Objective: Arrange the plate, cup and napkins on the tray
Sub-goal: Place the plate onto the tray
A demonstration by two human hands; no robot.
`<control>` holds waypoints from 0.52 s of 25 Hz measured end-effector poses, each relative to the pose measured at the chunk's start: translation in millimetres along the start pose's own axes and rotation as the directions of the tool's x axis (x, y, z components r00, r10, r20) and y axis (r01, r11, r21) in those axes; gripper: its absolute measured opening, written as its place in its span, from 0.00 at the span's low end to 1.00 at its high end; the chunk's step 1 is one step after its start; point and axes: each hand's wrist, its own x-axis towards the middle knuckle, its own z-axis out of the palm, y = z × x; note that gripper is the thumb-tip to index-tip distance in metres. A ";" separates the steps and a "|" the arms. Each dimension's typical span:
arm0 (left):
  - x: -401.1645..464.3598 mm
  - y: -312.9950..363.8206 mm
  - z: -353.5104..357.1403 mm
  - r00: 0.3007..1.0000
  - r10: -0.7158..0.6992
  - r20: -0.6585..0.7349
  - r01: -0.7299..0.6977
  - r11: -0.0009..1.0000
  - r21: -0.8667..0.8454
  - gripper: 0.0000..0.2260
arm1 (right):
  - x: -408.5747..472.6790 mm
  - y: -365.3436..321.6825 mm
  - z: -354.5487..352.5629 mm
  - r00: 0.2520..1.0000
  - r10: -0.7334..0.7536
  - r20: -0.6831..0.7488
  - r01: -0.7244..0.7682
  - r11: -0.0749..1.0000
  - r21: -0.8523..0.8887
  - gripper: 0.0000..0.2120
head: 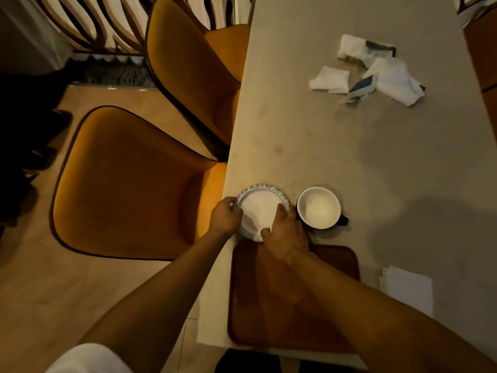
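A small white plate (258, 208) with a patterned blue rim lies on the table just beyond the far edge of a brown wooden tray (336, 292). My left hand (225, 215) grips the plate's left rim and my right hand (285, 232) grips its near right rim, thumb on the plate. A white-lined dark cup (319, 207) with a dark handle stands right of the plate, close to my right hand. Crumpled white napkins (329, 79) lie far up the table. A flat stack of white napkins (408, 289) sits right of the tray.
The pale table (309, 146) has its left edge beside two orange chairs (129, 189). An opened blue-and-white napkin wrapper (361, 88) lies among the crumpled napkins. A slatted partition stands at the far left.
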 end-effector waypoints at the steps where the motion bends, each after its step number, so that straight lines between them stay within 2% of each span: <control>1: -1.4 -0.2 -1.7 1.000 -0.002 -0.012 0.002 1.000 0.000 0.16 | -1.5 -0.5 1.3 1.000 0.003 -0.009 -0.003 0.999 0.035 0.37; 5: -16.6 -1.9 -18.7 0.996 -0.012 -0.094 0.016 0.999 0.042 0.14 | -13.8 -2.1 2.3 0.994 -0.034 -0.104 0.057 0.972 0.226 0.33; 8: -41.7 -10.5 -31.1 0.994 -0.009 -0.105 0.005 0.999 -0.039 0.12 | -29.2 8.3 -0.3 0.972 -0.086 -0.218 0.174 0.889 0.424 0.29; 13: -90.5 -37.3 -18.5 0.996 -0.053 -0.078 0.055 0.998 0.023 0.10 | -63.6 48.8 11.0 0.960 -0.136 -0.244 0.256 0.778 0.574 0.32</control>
